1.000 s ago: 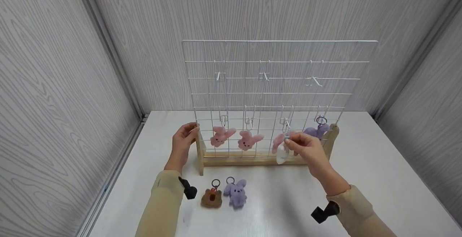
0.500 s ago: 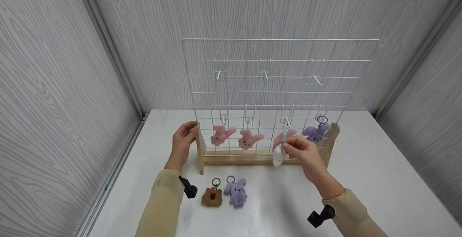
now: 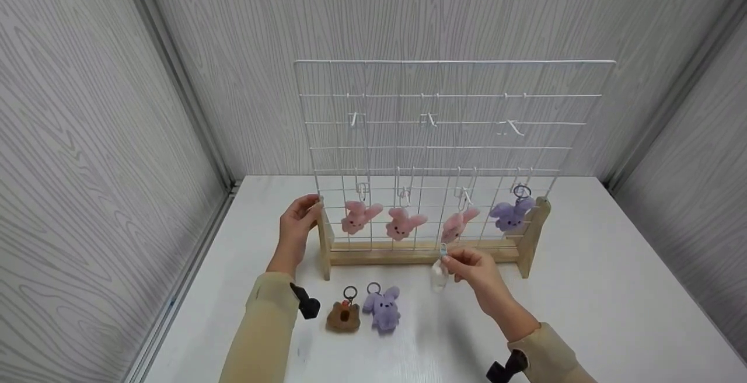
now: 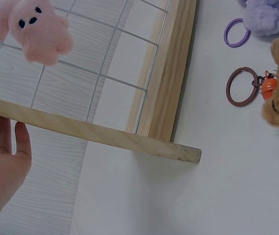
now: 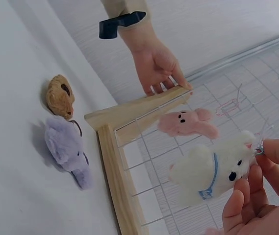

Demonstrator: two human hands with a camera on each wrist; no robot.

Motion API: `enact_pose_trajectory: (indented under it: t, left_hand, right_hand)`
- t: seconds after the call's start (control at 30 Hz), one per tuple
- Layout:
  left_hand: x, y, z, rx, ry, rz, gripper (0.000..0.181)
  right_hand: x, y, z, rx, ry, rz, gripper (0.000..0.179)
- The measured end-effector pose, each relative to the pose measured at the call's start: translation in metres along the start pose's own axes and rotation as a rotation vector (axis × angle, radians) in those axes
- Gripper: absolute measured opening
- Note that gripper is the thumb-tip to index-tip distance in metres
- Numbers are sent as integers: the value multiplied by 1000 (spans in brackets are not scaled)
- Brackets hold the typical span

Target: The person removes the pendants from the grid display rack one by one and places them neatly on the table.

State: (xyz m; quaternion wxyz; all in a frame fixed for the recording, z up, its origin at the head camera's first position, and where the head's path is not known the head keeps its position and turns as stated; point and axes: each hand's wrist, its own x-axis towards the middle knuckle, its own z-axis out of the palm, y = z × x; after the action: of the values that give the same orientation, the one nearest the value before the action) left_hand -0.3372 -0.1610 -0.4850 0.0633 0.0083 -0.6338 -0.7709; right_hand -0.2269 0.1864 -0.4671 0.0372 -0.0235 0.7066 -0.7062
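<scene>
My right hand (image 3: 475,269) pinches the metal clasp of a white plush keychain (image 5: 193,171), a small dog-like animal with a blue strap across its body. It dangles in front of the rack's lower wooden bar (image 3: 373,258). My left hand (image 3: 297,228) grips the top of the left wooden end post (image 3: 324,249) of a white wire grid rack, thumb in front. Three pink bunny keychains (image 3: 402,224) and a purple bunny keychain (image 3: 509,216) hang from the lower row of hooks. Part of the white plush is hidden by my right fingers in the right wrist view.
A brown bear keychain (image 3: 343,317) with a ring and a second purple bunny plush (image 3: 385,310) lie on the white table (image 3: 613,289) before the rack. Three bare hooks (image 3: 430,119) stick out higher on the grid. Grey wood-patterned panels (image 3: 233,32) enclose the table.
My right hand has brought the white plush down and leftward, away from the hooks. The third pink bunny and the hanging purple one now show fully. My left hand stays on the post.
</scene>
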Motion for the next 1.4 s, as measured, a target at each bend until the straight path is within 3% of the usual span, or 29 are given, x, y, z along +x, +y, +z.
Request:
enact_pose_trajectory:
  t: [0.27, 0.5, 0.87, 0.97, 1.23, 1.4]
  left_hand:
    - [1, -2, 0, -5, 15, 22, 34]
    - [1, 0, 3, 5, 0, -5, 36]
    - [-15, 18, 4, 29, -16, -20, 38]
    - [-14, 17, 3, 23, -5, -23, 36]
    - [-1, 0, -1, -2, -5, 4, 40]
    - [-2, 2, -1, 6, -24, 10, 42]
  right_hand:
    - [0, 14, 7, -23, 16, 64, 15]
    - [0, 28, 12, -78, 37, 127, 18]
    - [-2, 50, 19, -110, 37, 210, 18]
    - [-4, 54, 21, -125, 33, 218, 20]
    - [-7, 65, 25, -125, -19, 255, 19]
    - [-7, 74, 27, -119, -28, 283, 19]
